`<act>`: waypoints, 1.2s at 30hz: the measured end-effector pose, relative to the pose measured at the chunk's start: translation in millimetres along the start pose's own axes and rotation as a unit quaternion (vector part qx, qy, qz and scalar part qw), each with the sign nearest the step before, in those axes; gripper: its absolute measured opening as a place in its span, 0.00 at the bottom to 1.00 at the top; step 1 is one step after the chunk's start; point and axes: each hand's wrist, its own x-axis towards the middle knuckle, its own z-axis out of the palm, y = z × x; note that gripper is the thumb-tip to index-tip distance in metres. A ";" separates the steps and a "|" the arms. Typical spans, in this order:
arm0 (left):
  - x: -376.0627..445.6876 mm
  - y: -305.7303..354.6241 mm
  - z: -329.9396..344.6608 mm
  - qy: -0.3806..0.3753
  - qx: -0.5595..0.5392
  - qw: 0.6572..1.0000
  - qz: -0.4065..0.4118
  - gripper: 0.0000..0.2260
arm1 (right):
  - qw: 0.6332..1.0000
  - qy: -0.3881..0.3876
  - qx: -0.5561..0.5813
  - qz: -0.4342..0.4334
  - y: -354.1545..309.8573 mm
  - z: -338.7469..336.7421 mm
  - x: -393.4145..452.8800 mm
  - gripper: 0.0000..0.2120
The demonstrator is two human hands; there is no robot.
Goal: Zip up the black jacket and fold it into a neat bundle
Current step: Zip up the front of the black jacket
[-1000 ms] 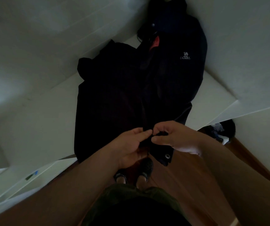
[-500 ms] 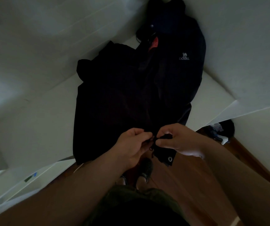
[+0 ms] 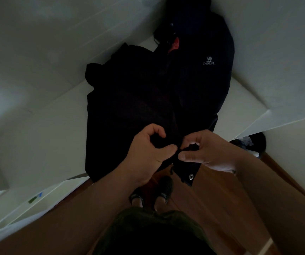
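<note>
A black fabric jacket (image 3: 138,100) bearing a small white camel logo (image 3: 209,61) and a red inner collar patch (image 3: 175,45) lies on a white surface (image 3: 43,129), above reddish-brown wooden flooring (image 3: 219,196).

left hand (image 3: 148,150) slides up off the hem onto the black jacket (image 3: 129,107), fingers now curl into a ring with fabric bunched inside | right hand (image 3: 205,150) shifts up a bit too, pinching the front edge | thumbs nearly touch now
</note>
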 end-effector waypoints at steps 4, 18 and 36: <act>-2.1 9.7 -6.4 -0.010 0.115 0.992 0.057 0.14 | 0.999 -0.004 -0.040 -0.006 -3.0 0.5 1.0 0.05; -5.4 20.6 -7.7 0.009 0.159 0.982 0.101 0.16 | 1.000 0.007 -0.022 -0.012 -8.8 7.2 5.1 0.02; -7.2 21.3 -25.7 -0.079 0.258 0.959 0.083 0.20 | 0.999 0.025 0.002 0.033 -8.2 11.4 2.9 0.07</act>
